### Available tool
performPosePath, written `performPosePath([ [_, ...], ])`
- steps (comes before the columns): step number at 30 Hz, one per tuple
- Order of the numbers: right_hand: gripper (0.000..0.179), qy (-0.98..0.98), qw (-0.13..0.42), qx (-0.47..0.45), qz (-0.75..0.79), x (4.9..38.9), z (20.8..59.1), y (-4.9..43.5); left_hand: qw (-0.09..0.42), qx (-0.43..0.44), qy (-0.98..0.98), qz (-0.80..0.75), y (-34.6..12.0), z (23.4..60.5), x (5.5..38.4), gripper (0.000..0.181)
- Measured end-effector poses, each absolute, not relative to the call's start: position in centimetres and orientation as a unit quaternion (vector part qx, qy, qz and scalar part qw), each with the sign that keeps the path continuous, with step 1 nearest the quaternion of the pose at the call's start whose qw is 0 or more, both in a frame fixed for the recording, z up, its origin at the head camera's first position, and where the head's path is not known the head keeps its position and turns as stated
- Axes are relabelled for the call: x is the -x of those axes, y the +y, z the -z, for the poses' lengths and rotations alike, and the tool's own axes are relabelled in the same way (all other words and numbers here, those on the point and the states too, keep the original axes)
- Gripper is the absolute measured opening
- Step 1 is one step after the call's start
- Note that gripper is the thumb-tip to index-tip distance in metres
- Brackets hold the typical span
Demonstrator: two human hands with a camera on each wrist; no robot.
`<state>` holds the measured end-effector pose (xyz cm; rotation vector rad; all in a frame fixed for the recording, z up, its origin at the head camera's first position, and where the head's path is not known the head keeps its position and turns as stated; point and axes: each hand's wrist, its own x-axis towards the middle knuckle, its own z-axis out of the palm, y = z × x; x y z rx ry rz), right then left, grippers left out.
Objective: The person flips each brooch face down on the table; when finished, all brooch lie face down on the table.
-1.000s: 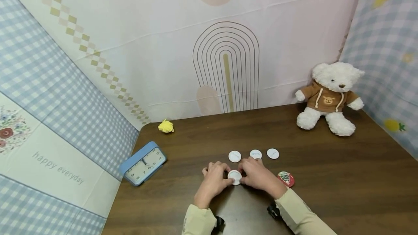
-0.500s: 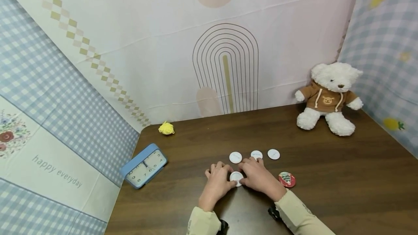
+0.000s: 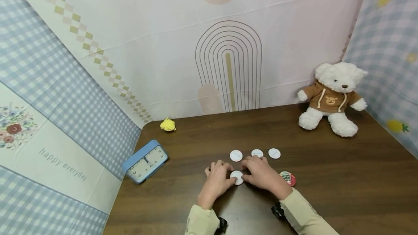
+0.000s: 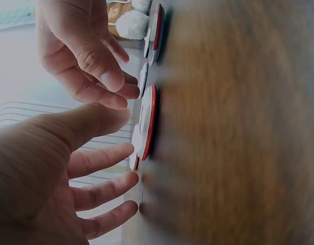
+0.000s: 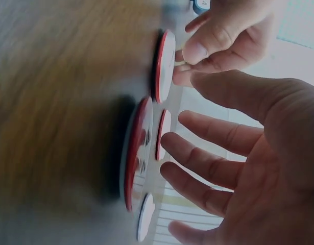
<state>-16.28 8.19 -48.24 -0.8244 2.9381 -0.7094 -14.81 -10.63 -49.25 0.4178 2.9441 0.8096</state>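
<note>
A white round disc with a red rim lies flat on the table between both hands. My left hand is at its left side, the thumb at the disc's edge and the other fingers spread loosely. On the opposite side, my right hand has its thumb close to the edge, with fingers extended in the right wrist view. Whether either thumb touches the disc is hard to tell. Behind them lie more white discs: one at left, a middle disc partly behind my right fingers, and one at right.
A red disc with a Christmas tree print lies beside my right wrist. A blue clock and a yellow yarn ball are on the left of the brown table. A white teddy bear sits at back right.
The right thumb has drawn back from the disc to its edge, and the right fingers have loosened a little. The disc stays in nearly the same place; the head view has shifted slightly.
</note>
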Motion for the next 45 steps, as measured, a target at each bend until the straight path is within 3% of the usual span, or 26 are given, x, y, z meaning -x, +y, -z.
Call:
performPosePath([
  [11, 0.024, 0.938, 0.018, 0.254, 0.236, 16.0, 47.7, 10.5, 0.004, -0.163, 0.951, -0.262, -9.1, 48.8, 14.7, 0.03],
  [25, 0.04, 0.951, 0.047, 0.237, 0.194, 15.0, 47.8, 12.6, 0.01, -0.212, 0.954, -0.21, -6.5, 49.1, 14.6, 0.037],
  [45, 0.023, 0.935, 0.003, 0.294, 0.201, 14.6, 48.4, 13.6, -0.019, -0.242, 0.95, -0.199, -5.5, 49.8, 14.5, 0.021],
])
